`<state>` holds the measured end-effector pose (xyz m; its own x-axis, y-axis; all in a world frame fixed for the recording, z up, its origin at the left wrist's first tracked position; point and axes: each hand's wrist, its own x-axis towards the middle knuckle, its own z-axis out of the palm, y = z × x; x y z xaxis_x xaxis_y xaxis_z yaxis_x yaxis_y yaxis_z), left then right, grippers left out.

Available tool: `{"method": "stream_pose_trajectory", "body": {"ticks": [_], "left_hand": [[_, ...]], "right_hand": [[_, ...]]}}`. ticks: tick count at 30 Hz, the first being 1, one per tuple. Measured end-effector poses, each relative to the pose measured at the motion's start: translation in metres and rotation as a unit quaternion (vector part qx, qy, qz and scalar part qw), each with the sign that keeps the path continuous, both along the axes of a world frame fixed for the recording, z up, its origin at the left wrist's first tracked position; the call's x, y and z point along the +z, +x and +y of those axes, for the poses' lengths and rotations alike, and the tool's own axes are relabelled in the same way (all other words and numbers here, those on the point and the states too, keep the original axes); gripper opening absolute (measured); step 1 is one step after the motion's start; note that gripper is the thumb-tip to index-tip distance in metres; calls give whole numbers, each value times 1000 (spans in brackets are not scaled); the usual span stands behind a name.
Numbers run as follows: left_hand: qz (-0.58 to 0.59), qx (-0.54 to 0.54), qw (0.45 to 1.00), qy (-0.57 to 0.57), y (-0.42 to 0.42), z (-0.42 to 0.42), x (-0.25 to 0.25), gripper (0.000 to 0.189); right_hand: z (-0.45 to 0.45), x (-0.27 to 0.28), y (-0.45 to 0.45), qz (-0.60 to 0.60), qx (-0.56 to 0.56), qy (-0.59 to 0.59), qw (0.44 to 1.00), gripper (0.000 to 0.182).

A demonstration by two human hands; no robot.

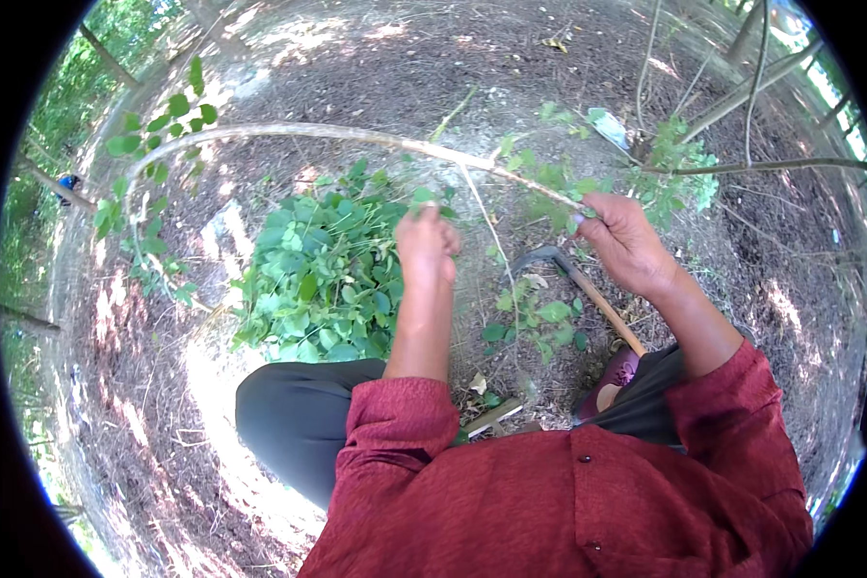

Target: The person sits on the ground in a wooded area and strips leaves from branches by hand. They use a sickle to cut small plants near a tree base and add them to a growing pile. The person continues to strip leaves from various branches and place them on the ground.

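Note:
My right hand [621, 242] grips the thin leafy end of a long cut branch [318, 131], which arches across in front of me to the far left. Leaves hang from its left part, and a thin side shoot [488, 217] runs down from it. My left hand [428, 242], slightly blurred, is raised below the branch with its fingers curled; a green leaf [424, 195] shows at the fingertips. Beside and under that hand lies a heap of green leafy sprigs [325, 274]. A sickle [596, 296] with a dark curved blade and a wooden handle lies near my right foot.
Standing stems [758, 166] rise at the right, with a pale scrap [607, 130] near their base. A short piece of wood [495, 417] lies close to my body. Leafy twigs [549, 314] lie beside the sickle. Thin trunks [108, 56] stand at the upper left.

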<state>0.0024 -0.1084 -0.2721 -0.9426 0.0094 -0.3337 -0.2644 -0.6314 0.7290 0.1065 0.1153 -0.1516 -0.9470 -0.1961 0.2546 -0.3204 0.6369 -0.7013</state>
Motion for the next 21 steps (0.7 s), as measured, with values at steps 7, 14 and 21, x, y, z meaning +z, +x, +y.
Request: {"method": "stream_pose_trajectory", "body": {"ticks": [7, 14, 21], "left_hand": [[-77, 243, 882, 396, -24, -85, 23, 92], [184, -139, 953, -197, 35, 19, 53, 63], [403, -94, 847, -334, 68, 62, 83, 22]], "right_hand": [[-1, 4, -2, -2, -16, 10, 1000, 11], [7, 9, -4, -11, -24, -16, 1000, 24], [-4, -6, -7, 55, 19, 33, 998, 46]]}}
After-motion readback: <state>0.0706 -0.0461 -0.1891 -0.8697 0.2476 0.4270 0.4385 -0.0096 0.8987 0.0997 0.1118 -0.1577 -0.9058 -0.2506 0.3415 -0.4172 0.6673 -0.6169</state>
